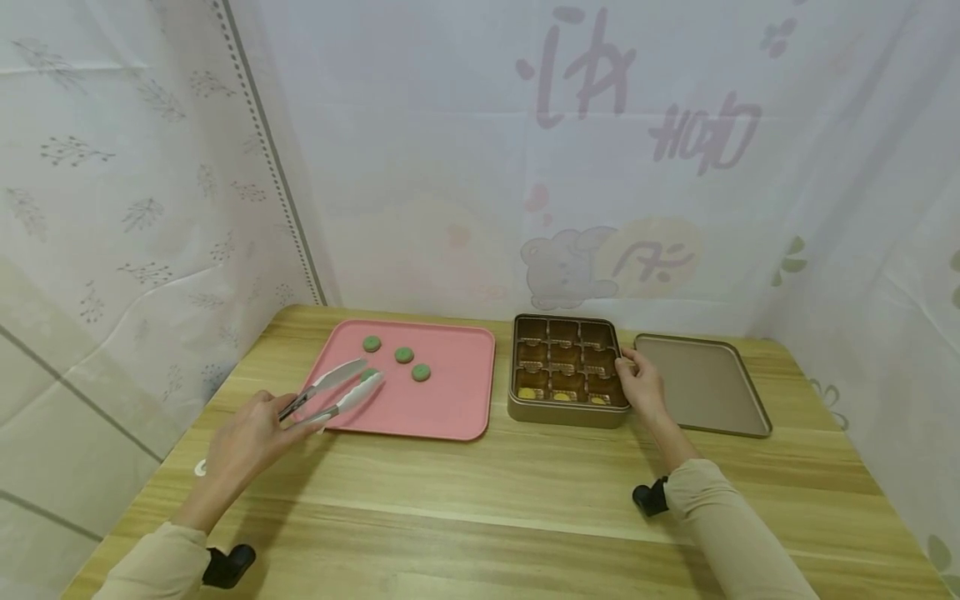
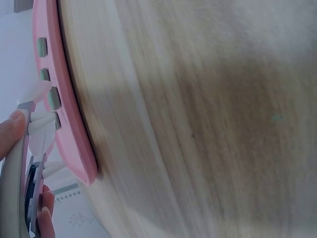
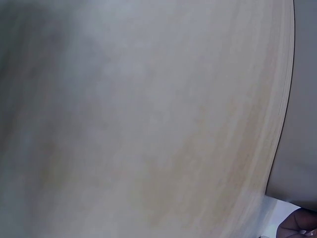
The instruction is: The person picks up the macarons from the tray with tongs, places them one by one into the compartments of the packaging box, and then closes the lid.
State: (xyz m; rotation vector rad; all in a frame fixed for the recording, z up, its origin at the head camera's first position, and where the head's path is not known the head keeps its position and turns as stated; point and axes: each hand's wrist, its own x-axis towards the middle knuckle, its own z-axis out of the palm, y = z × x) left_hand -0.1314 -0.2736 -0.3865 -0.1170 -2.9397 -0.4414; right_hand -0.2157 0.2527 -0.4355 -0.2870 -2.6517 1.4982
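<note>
My left hand (image 1: 251,437) holds metal tongs with white tips (image 1: 341,372) over the left part of a pink tray (image 1: 450,408). The tips are spread, one on either side of a round green cookie (image 1: 367,374); whether they touch it I cannot tell. Other green cookies (image 1: 404,355) lie farther back and to the right on the tray. My right hand (image 1: 643,385) grips the right edge of a brown-gold box (image 1: 566,414), thumb at the rim. Small square compartments divide the box; the front row holds yellow pieces (image 1: 527,393). In the right wrist view only curled fingers (image 3: 297,223) show.
A flat bronze lid (image 1: 697,383) lies right of the box, partly behind my right hand. Wooden tabletop (image 1: 465,517) stretches in front of the tray and box. A printed curtain (image 1: 420,167) hangs right behind the table.
</note>
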